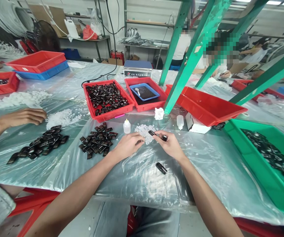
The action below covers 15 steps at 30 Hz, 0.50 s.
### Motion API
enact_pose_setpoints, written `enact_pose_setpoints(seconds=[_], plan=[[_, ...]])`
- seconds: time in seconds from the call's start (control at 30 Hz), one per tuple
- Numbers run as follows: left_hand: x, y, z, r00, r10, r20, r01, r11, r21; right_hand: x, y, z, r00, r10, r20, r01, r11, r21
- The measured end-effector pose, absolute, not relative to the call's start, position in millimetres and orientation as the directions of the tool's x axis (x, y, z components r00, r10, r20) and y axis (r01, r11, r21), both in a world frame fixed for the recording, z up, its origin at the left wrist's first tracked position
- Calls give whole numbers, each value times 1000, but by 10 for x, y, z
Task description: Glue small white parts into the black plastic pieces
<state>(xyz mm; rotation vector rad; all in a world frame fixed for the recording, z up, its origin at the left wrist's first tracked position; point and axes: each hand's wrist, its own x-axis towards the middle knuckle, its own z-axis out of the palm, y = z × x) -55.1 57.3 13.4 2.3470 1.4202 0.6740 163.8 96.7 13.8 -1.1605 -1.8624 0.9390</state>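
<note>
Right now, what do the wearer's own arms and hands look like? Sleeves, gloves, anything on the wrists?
Both arms are bare from the bottom edge of the frame up to the hands: no sleeves in view, no gloves. The left hand and right hand show no rings, watch or wristbands that I can make out. No tape, markings or cables on either forearm. Fingers are slim, nails short.

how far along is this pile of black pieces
Done, by the look of it: black pieces fill part of the green bin, and one lies alone on the plastic sheet. In hand: the right hand pinches a black piece by the white bits; the left hand rests beside. Left: a heap and a full red tray.
</note>
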Motion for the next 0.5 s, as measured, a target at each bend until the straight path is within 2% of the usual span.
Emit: enact_pose_setpoints(seconds=[0.1, 0.23, 0.33, 0.43, 0.5], plan=[[-529, 581, 110, 460, 874, 159, 777, -483, 403, 1634, 975, 129, -301, 930, 212, 372, 319, -872], [-510, 577, 106, 429, 891, 147, 791, -450, 415, 1591, 952, 133, -321, 928, 190, 364, 306, -880], [-524, 600, 99, 345, 916, 204, 705, -396, 588, 1577, 939, 146, -332, 926, 181, 366, 303, -880], [-533, 646, 78, 178, 954, 240, 447, -295, 844, 1579, 931, 168, -366, 916, 165, 372, 306, -876], [-527, 668, 63, 94, 972, 217, 271, -234, 934, 1578, 923, 181, -403, 903, 147, 376, 309, -874]])
